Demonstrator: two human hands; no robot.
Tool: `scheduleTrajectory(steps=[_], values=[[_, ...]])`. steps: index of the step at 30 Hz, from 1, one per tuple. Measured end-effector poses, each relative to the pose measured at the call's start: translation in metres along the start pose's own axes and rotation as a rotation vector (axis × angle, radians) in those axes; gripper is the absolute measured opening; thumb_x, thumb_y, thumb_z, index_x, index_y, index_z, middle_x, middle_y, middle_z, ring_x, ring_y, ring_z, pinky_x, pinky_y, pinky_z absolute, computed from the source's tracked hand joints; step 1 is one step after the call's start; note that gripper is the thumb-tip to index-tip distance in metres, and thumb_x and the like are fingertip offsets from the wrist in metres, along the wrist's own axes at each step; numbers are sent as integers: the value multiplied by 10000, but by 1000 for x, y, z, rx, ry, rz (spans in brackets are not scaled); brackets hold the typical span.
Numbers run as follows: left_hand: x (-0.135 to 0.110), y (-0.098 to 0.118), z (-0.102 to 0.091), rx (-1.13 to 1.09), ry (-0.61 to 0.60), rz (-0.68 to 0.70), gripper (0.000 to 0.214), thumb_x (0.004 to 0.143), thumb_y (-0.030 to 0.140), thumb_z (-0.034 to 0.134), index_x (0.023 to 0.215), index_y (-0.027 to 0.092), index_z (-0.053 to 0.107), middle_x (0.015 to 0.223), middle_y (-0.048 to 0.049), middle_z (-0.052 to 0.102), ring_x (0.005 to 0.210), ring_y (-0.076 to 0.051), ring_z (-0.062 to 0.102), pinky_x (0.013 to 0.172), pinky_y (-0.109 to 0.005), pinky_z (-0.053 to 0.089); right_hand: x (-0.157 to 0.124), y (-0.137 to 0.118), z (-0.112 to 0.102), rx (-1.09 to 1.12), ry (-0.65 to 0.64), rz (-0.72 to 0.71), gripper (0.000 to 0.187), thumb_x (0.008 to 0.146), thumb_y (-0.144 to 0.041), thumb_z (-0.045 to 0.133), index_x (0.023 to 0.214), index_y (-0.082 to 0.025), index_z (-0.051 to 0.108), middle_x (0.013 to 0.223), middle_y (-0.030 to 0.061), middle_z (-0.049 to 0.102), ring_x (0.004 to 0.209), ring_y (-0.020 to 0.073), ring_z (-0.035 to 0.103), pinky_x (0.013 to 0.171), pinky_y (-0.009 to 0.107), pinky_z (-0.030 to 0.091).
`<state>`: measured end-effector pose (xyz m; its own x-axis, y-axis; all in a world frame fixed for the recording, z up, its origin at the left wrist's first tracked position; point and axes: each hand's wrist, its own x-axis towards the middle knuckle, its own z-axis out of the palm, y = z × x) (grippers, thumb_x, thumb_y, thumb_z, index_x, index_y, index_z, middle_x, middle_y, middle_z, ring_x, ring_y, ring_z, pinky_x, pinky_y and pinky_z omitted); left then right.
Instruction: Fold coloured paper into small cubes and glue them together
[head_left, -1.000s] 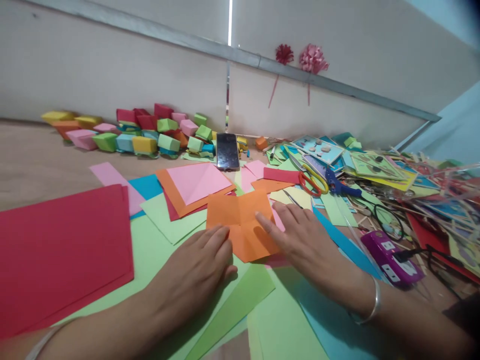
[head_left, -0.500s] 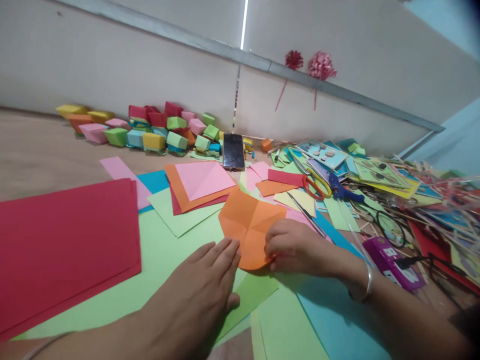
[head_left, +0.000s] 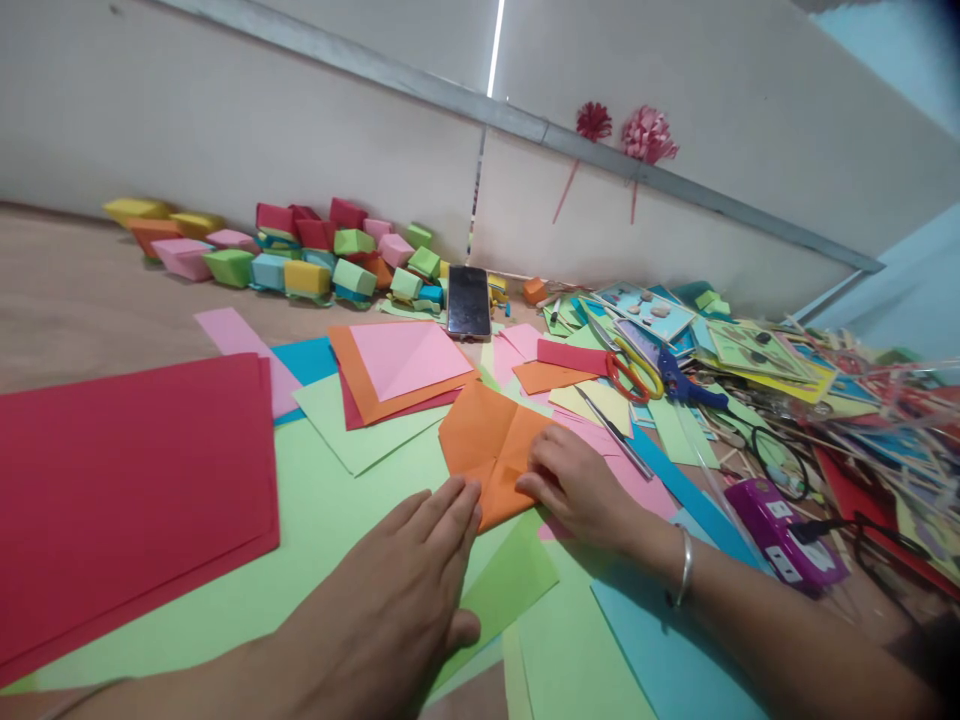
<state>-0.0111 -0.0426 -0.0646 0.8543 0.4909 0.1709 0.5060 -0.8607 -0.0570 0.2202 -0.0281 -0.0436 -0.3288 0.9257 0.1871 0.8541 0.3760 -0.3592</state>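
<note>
An orange sheet of paper with crease lines lies in front of me, its lower right side turned inward. My left hand rests flat with fingers stretched, the fingertips touching the sheet's lower left edge. At the sheet's right side, my right hand has curled fingers and grips the folded edge. Beneath are a green triangular paper piece and a large light green sheet.
Red sheets lie at left. A pink square tops stacked papers. A phone stands behind, near folded paper blocks. Scissors, a pen, a glue gun and a purple power strip lie right.
My right hand has brought the orange paper's lower right corner inward, so that side is now folded over. My left hand has stayed nearly in place.
</note>
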Motion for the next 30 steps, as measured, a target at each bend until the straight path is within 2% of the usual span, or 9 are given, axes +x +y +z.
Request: scheduleTrajectory(steps=[3,6,10,13,19,23,28,30], values=[[-2,3,-4,-7,38,-9,493,909,429,593,1217,56,688,1301,-234,656,1183,-367,595,950,-446,490,0,0,4,-36,21,34,218,886,-155,650,713,-176,520,776,4,526,746,150,475,668,262,392],[-3,7,-7,0,25,2,391,914,412,585,1070,95,754,1135,-213,707,1085,-374,604,889,-475,507,1,-1,6,-75,40,44,215,881,-170,663,709,-176,533,775,6,527,733,150,480,661,263,403],[-3,7,-4,85,19,37,433,918,428,562,1066,68,753,1182,-247,671,1084,-382,584,884,-499,512,2,-2,8,-118,45,60,216,876,-195,688,713,-169,548,774,8,531,719,147,481,650,260,406],[-3,6,-2,81,2,46,398,919,401,558,1042,78,755,1174,-237,671,1059,-371,589,848,-486,522,3,-4,8,-132,45,73,215,864,-187,707,716,-164,553,778,8,533,717,144,481,645,256,405],[3,-1,-7,-144,1,-44,232,931,268,513,909,143,706,951,-134,676,892,-277,600,778,-409,498,3,-6,6,-107,22,99,225,853,-181,722,713,-162,547,784,3,525,721,139,491,641,247,406],[14,-11,-13,-280,39,-30,253,948,171,409,792,176,608,788,-56,613,688,-207,536,642,-352,447,3,-6,7,-98,22,109,223,852,-183,724,717,-163,548,795,1,522,727,137,485,647,247,403],[19,-16,-9,-291,163,-9,164,924,149,439,793,193,527,748,-26,562,640,-194,471,577,-329,367,4,-5,5,-91,-5,114,214,860,-197,720,732,-161,552,814,4,517,740,138,475,657,249,398],[19,-16,-7,-253,164,4,66,886,162,546,944,171,574,803,-30,589,686,-204,495,605,-332,375,5,-6,5,-85,-24,118,199,874,-200,702,743,-155,559,821,7,515,738,136,469,657,249,397]])
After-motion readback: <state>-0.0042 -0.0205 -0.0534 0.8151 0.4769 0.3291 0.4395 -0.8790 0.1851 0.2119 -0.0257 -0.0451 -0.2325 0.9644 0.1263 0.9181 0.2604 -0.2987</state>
